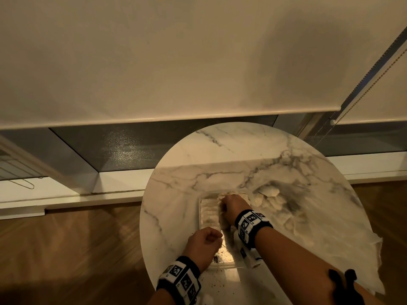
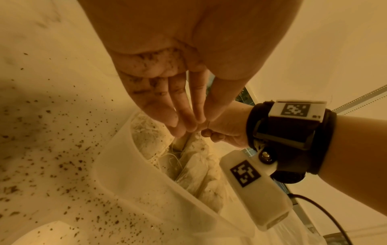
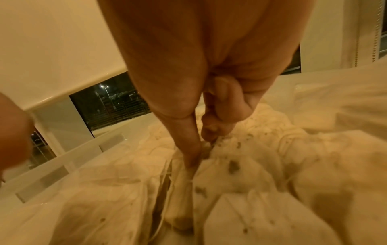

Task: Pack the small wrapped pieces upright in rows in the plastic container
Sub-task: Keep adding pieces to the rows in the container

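A clear plastic container (image 1: 200,219) sits mid-table with small pale wrapped pieces (image 1: 209,213) standing in rows inside. My right hand (image 1: 222,200) reaches into its far end. In the right wrist view its thumb and forefinger (image 3: 199,155) pinch one wrapped piece (image 3: 184,190), held upright in a gap between the packed ones (image 3: 240,175). My left hand (image 1: 217,236) hovers over the near left part of the container (image 2: 125,149). Its fingertips and thumb (image 2: 199,127) meet on what looks like a thin thread. Dark crumbs stick to that palm.
Loose wrapped pieces (image 1: 271,199) lie heaped on a crumpled plastic sheet (image 1: 330,249) right of the container. Dark crumbs (image 2: 52,157) speckle the round marble table (image 1: 220,155). A window with a lowered blind stands behind it, with wooden floor to the left.
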Tool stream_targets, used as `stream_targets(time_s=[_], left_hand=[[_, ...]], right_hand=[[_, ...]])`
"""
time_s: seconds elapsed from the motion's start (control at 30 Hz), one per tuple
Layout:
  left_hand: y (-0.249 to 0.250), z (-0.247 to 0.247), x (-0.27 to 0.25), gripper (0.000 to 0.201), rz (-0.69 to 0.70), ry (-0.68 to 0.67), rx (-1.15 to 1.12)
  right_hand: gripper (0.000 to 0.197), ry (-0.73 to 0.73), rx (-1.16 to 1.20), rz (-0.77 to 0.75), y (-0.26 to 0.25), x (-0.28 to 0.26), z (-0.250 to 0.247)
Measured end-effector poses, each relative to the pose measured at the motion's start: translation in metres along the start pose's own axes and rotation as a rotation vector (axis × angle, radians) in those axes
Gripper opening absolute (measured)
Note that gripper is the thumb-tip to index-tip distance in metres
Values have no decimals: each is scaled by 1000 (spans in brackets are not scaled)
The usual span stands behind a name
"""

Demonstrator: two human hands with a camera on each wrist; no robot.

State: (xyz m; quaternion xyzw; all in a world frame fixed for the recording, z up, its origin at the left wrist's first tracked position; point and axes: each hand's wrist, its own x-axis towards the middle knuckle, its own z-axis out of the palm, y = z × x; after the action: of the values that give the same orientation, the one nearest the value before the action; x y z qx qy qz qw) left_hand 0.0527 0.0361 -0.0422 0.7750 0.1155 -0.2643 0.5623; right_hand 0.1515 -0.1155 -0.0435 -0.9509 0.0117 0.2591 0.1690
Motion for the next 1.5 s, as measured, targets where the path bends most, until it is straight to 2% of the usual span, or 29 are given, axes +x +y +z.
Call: stream_targets(time_s=[0.2,0.3,0.37,0.63,0.93,1.13,1.33,1.5], left_hand=[[1,0,-1,12,7,7,4],[1,1,-2,12,12,-1,10],[2,1,-2,12,18,2,12],[3,5,-6,10,27,26,20],[3,6,-10,9,44,47,72],[5,11,-14,10,64,37,96],[6,24,-18,11,84,10,141],[8,45,-23,14,111,-69,233]], right_hand=[[7,-10,-121,-65,1,-14,-12],[11,-49,-73,-96,3,-24,-17],[3,-58,-54,-131,5,-26,-20],[12,24,97,-185,22,-36,-30],[15,11,191,-204,34,-55,-35],[14,-9,349,-208,45,-70,-43],[16,-120,120,-182,63,-81,-40],[21,-234,9,-145,77,-86,-28]])
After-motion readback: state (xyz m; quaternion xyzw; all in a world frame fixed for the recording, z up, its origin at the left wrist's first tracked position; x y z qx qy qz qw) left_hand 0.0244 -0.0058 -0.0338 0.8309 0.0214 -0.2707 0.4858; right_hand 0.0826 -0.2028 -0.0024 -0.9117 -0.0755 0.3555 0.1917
